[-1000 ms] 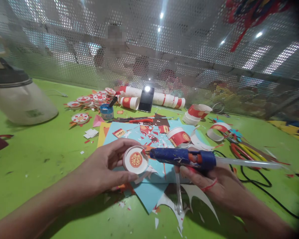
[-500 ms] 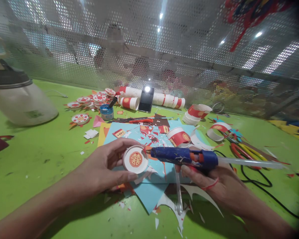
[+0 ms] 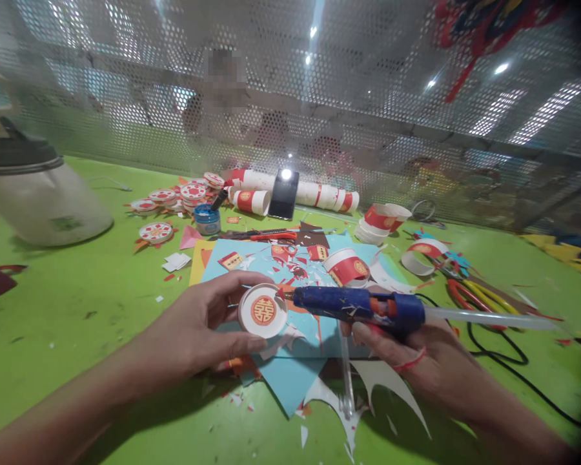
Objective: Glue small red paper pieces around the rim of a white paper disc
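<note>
My left hand (image 3: 203,323) pinches a round white paper disc with a raised rim (image 3: 246,323), its face turned to me. On that face sits a round orange-red emblem (image 3: 263,311). My right hand (image 3: 411,355) grips a blue hot glue gun (image 3: 339,302) with a clear glue stick (image 3: 489,316) jutting from its back. The gun's nozzle meets the upper right of the disc, beside a small red piece (image 3: 281,296). Under both hands lie light blue paper sheets (image 3: 295,384) with red and white scraps.
Decorated discs (image 3: 193,191) are piled at the back left near a blue jar (image 3: 207,219). A phone (image 3: 284,197) leans on stacked paper cups (image 3: 310,192). Red-handled scissors (image 3: 275,235), cut cups (image 3: 348,266), pliers (image 3: 479,300) and a black cord (image 3: 523,381) lie around. A large jug (image 3: 39,194) stands left.
Both hands stay almost where they were. The glue gun's nozzle has shifted very slightly to the left against the disc.
</note>
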Motion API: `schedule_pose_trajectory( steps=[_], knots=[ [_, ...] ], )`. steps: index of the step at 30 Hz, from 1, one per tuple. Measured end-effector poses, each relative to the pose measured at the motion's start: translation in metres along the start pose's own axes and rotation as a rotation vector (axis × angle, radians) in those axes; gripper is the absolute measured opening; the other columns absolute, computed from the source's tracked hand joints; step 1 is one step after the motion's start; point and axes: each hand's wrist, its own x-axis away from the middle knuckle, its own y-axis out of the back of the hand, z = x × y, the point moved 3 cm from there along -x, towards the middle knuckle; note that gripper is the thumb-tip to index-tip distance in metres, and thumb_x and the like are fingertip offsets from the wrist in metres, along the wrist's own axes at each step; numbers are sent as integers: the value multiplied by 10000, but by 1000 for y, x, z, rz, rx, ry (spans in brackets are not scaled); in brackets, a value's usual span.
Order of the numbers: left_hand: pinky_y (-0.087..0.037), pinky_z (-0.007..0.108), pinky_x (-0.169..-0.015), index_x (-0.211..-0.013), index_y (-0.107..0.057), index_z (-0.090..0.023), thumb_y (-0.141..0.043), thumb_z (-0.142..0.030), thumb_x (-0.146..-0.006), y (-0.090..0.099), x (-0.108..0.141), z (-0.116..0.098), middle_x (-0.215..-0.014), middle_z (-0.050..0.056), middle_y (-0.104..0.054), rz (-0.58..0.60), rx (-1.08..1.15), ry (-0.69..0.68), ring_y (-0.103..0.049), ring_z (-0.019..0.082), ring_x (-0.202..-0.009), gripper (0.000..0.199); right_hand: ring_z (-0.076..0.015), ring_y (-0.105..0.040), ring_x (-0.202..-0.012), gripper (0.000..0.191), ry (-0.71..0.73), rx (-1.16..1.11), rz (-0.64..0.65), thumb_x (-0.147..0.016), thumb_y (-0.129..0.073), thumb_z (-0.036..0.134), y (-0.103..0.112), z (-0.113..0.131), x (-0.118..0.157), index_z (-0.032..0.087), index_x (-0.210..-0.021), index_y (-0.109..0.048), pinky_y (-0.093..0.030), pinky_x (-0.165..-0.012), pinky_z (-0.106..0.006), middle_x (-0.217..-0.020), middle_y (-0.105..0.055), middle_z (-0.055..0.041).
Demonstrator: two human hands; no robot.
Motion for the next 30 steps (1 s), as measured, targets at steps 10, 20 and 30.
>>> schedule_pose_trajectory(
  steps=[10,20,30],
  knots=[
    [-509,418,-951,-1183,-578,-215,-822,-289,-703,1,0,1,-1194,106,-687,5,-5,-9,-640,294,-1098,544,-243,-743,-743,314,19,-22,-12,-906,-521,441,0,4,-1,256,-862,-771,-594,-628,-314,-833,-792,-22],
    [-533,378,-919,-1166,-595,-220,-836,-252,-687,1,-2,3,-1154,86,-705,-12,58,-7,-657,275,-1076,537,-242,-757,-751,311,-13,-55,5,-906,-539,447,-1,0,1,240,-854,-766,-616,-679,-324,-837,-796,-25],
    [-520,399,-955,-1189,-573,-200,-836,-262,-686,2,-2,4,-1182,110,-701,-1,60,-10,-649,288,-1105,571,-251,-754,-751,284,0,1,-40,-890,-558,442,-1,-3,0,255,-855,-769,-619,-652,-322,-828,-794,-13]
  ],
)
